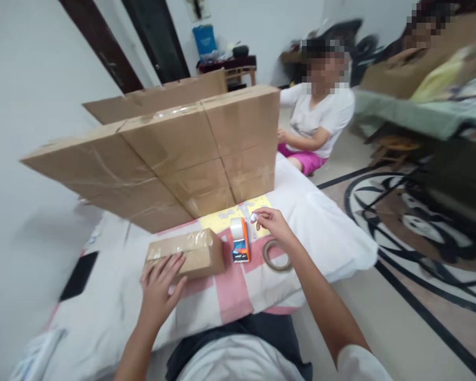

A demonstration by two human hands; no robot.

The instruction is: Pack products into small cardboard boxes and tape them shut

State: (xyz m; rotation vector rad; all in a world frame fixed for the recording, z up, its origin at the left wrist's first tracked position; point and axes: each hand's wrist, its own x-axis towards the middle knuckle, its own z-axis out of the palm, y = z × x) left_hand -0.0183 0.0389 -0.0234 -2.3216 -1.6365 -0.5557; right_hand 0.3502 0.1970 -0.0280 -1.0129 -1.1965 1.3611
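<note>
My left hand (164, 283) lies with fingers spread on the top and near side of a small taped cardboard box (206, 259). Held up to the right, my right hand (272, 222) pinches a small whitish scrap (254, 217), too small to name for certain. Between my hands lies an orange and blue tape dispenser (241, 246) with a wide roll of clear tape. A brown ring-shaped tape roll (276, 255) rests flat below my right hand, partly covered by my forearm.
Behind the box a large flat cardboard carton (178, 164) stands on edge across the cloth-covered surface (321, 227), another cardboard panel (158, 95) behind it. A black flat object (79, 276) lies at left. A person (321, 111) sits beyond the carton; a wooden stool (394, 147) stands right.
</note>
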